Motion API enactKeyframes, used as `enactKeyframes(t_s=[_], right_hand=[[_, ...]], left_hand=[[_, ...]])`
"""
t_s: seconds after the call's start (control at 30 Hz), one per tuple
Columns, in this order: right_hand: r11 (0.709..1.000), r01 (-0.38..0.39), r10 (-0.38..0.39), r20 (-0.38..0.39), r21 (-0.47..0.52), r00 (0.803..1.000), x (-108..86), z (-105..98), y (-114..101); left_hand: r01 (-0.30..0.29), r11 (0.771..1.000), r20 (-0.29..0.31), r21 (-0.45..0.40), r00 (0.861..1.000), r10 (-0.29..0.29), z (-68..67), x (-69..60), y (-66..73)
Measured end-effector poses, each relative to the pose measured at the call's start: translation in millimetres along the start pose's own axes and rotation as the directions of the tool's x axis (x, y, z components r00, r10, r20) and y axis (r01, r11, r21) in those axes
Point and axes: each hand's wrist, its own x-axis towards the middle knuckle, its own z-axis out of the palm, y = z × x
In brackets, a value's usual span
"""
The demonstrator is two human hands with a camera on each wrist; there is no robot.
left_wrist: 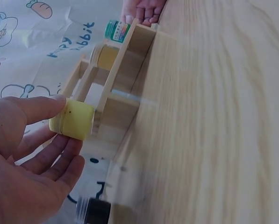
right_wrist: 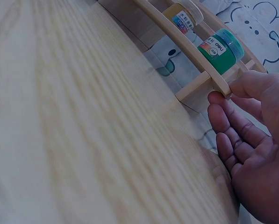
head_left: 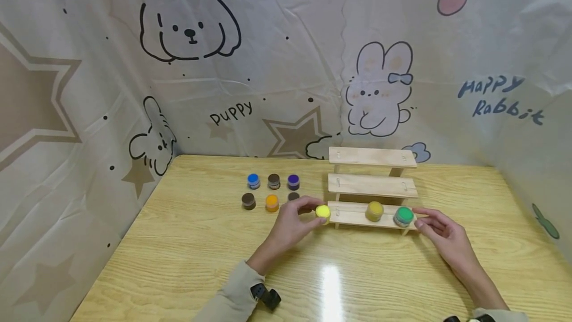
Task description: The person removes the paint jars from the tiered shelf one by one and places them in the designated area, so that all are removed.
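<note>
My left hand (head_left: 292,220) pinches a jar of yellow paint (head_left: 323,213) between thumb and fingers, beside the left end of a three-tier wooden rack (head_left: 373,185). In the left wrist view this paint jar (left_wrist: 73,119) is held off the table, close to the lowest tier's end. On that tier stand an ochre paint jar (head_left: 374,211) and a green paint jar (head_left: 404,216). My right hand (head_left: 449,240) holds the right end of the lowest tier; in the right wrist view its thumb and forefinger pinch the board's corner, next to the green jar (right_wrist: 221,51).
Left of the rack, paint jars stand in two rows: blue (head_left: 253,181), dark brown (head_left: 274,181) and purple (head_left: 293,182) behind, another dark one (head_left: 248,201) and orange (head_left: 272,202) in front, with a further dark jar (head_left: 293,196) partly behind my left hand. A printed curtain (head_left: 286,63) hangs behind the table.
</note>
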Motion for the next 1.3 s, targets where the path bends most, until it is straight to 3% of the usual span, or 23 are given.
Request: enactKeyframes(t_s=[0.57, 0.9, 1.3], right_hand=[[1.000, 0.012, -0.011, 0.004, -0.010, 1.000, 0.4, -2.4, -1.8], [1.000, 0.008, -0.008, 0.001, -0.012, 1.000, -0.9, -0.9, -1.6], [1.000, 0.017, -0.016, 0.014, -0.023, 1.000, 0.1, 0.5, -0.5]], left_hand=[[0.073, 0.997, -0.016, 0.034, 0.997, -0.073, -43.5, -15.5, -21.6], [0.099, 0.993, 0.034, 0.060, 0.994, -0.101, -51.2, -18.9, -31.7], [0.114, 0.992, 0.058, 0.058, 0.991, -0.117, -54.7, -22.1, -33.6]])
